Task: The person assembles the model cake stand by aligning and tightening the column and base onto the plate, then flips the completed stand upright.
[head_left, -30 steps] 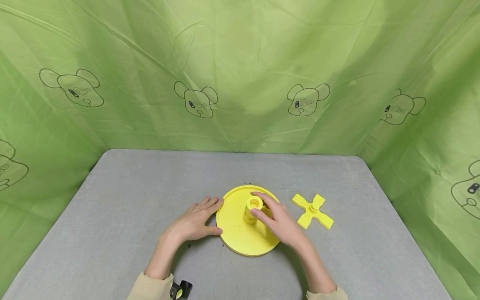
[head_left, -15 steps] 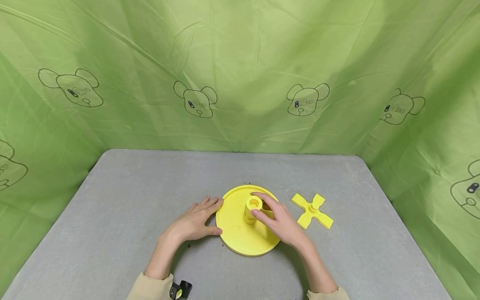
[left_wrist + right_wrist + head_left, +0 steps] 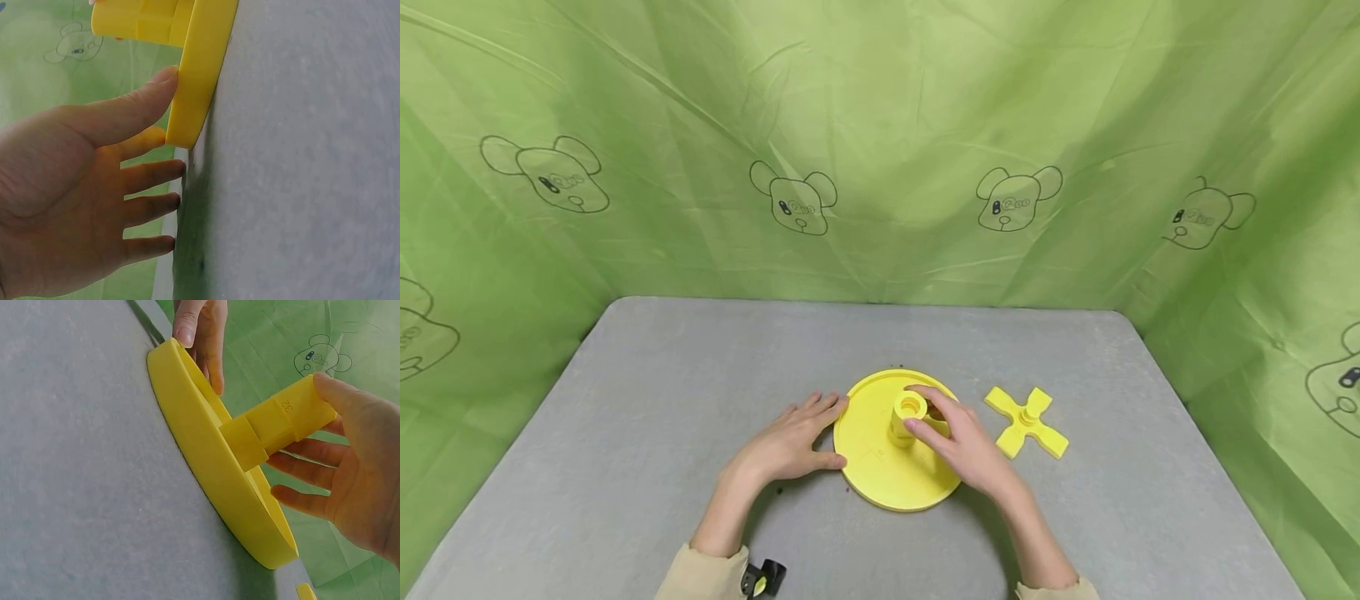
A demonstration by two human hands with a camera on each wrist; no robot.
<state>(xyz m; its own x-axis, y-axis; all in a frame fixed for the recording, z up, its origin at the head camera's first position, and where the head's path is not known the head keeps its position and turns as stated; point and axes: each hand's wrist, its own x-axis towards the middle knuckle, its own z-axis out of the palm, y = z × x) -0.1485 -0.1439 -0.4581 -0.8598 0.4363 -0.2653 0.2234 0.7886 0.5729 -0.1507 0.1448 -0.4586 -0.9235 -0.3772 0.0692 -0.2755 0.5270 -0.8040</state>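
Observation:
A round yellow tray-like disc (image 3: 880, 479) with a raised rim lies flat on the table. From its middle rises a yellow hollow post (image 3: 275, 422), marked 32 on its side in the right wrist view. My right hand (image 3: 966, 442) holds the post near its top between thumb and fingers. Against the disc's left rim rests my left hand (image 3: 786, 442), its fingers spread and straight; the thumb touches the rim in the left wrist view (image 3: 144, 103). Right of the disc lies a yellow four-armed cross piece (image 3: 1027, 422) with a short stub at its centre.
The grey table (image 3: 722, 350) has rounded back corners. Green cloth (image 3: 880, 100) with printed bear heads hangs behind it and along both sides. A black wrist device (image 3: 763, 577) sits at the left sleeve.

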